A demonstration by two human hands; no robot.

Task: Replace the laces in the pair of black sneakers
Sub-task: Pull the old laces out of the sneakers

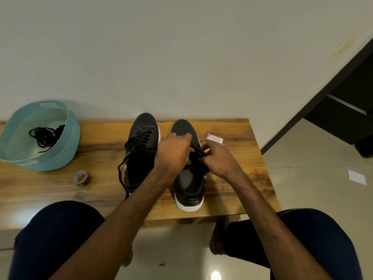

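Sneakers (pixel 142 150) (two, black) are set on one table (pixel 232 178). One lace (pixel 198 151) on the right sneaker (pixel 189 186) is pinched by left hand (pixel 174 153) and right hand (pixel 219 158). One basket (pixel 68 146), one tape roll (pixel 81 178), one box (pixel 214 139) are noted.

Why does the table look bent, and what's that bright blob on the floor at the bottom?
Head view: the wide-angle lens bows the table at its edges; the blob is a lamp's glare on the glossy floor; the blue basket looks smeared at its rim, likely motion blur.
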